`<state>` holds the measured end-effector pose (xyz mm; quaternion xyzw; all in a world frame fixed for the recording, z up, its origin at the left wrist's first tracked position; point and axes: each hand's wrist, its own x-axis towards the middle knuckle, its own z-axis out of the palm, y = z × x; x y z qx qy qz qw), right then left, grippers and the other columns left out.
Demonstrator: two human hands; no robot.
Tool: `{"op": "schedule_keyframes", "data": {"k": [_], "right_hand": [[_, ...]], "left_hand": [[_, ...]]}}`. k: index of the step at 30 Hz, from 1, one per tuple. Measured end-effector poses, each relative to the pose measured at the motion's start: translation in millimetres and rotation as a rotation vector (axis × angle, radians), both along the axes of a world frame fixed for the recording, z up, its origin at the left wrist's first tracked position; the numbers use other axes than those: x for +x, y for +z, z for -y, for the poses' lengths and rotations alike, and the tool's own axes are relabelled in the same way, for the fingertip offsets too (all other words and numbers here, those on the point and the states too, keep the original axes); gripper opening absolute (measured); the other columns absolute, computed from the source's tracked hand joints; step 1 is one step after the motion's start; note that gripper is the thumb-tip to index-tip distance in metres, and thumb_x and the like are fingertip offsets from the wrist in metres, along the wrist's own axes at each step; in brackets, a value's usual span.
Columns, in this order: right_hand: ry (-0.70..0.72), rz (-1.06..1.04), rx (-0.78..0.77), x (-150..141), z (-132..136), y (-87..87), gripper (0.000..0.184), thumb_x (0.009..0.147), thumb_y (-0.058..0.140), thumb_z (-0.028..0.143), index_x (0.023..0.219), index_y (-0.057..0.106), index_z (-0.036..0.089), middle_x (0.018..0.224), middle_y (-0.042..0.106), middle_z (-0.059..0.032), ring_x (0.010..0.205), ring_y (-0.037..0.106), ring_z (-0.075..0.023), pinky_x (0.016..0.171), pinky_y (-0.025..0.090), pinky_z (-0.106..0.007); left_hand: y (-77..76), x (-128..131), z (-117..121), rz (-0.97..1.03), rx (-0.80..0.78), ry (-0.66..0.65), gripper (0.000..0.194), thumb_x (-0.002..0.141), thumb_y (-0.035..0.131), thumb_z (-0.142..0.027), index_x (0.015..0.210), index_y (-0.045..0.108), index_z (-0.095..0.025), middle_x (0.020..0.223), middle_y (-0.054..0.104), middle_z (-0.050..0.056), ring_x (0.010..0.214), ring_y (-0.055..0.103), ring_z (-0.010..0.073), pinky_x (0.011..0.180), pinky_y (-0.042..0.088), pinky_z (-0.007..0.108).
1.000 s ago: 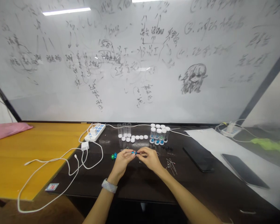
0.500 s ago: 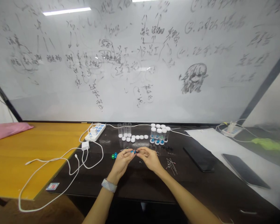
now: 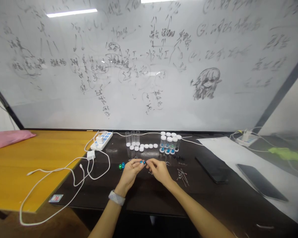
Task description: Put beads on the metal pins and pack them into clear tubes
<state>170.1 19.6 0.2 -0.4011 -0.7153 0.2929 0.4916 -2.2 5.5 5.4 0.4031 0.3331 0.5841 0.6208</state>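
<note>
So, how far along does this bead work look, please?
Done: the capped vials seem to hold blue pieces already. In hand: the left hand holds a small blue piece, with the right hand close beside it. Left: three open vials that look empty, loose white caps, beads and pins.

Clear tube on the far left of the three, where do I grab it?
Wrap your fingers around the middle of the clear tube, coming from the left. It stands upright and is round, so it should fit a gentle grip. Another tube stands close on its right, and white caps lie in front.
</note>
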Motion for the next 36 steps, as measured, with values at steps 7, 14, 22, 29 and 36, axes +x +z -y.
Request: {"op": "schedule_keyframes", "data": {"k": [7, 14, 22, 29, 36], "right_hand": [[-0.07, 0.157, 0.035, -6, 7, 8.6, 0.053, 0.105, 0.03, 0.046, 0.067, 0.058, 0.021, 0.056, 0.062, -0.001, 0.055, 0.062, -0.0171, 0.062, 0.044, -0.026], [-0.024, 0.197, 0.016, -4, 8, 8.6, 0.06, 0.104, 0.029, 0.05, 0.059, 0.057, 0.02, 0.056, 0.059, -0.0004, 0.055, 0.058, -0.0155, 0.059, 0.039, -0.025], [0.048, 0.153, -0.079, 1, 5, 4.5, 0.071, 0.105, 0.013, 0.051, 0.058, 0.056, 0.021, 0.047, 0.052, 0.0009, 0.051, 0.056, -0.0151, 0.065, 0.042, -0.027], [0.015, 0.341, 0.207, 16, 11, 13.1, 0.02, 0.101, 0.042, 0.038, 0.101, 0.055, 0.022, 0.081, 0.064, -0.001, 0.072, 0.06, -0.0183, 0.068, 0.041, -0.027], [0.002, 0.34, 0.17, 10, 6, 7.2, 0.04, 0.106, 0.027, 0.035, 0.078, 0.052, 0.022, 0.068, 0.059, 0.0005, 0.063, 0.057, -0.0168, 0.063, 0.038, -0.027]], "left_hand": [[1.1, 2, 1, -0.024, 0.017, 0.014, 0.039, 0.06, 0.092, -0.027, 0.091, 0.071, -0.013, 0.093, 0.078, 0.011, 0.088, 0.072, 0.0205, 0.087, 0.053, 0.032], [0.7, 2, 1, -0.005, 0.038, -0.014, 0.036, 0.063, 0.09, -0.024, 0.091, 0.071, -0.014, 0.094, 0.077, 0.01, 0.088, 0.072, 0.0185, 0.085, 0.053, 0.028], [-2.1, 1, 0, -0.001, 0.054, -0.028, 0.033, 0.065, 0.089, -0.023, 0.091, 0.071, -0.014, 0.099, 0.076, 0.01, 0.089, 0.071, 0.0183, 0.085, 0.053, 0.029], [-0.8, 1, 0, 0.038, 0.053, -0.026, 0.035, 0.064, 0.09, -0.023, 0.092, 0.072, -0.015, 0.097, 0.077, 0.009, 0.092, 0.071, 0.0193, 0.09, 0.052, 0.031], [0.6, 2, 1, -0.019, 0.069, 0.007, 0.035, 0.06, 0.092, -0.026, 0.087, 0.073, -0.015, 0.098, 0.076, 0.01, 0.092, 0.071, 0.0203, 0.09, 0.052, 0.032]]}}
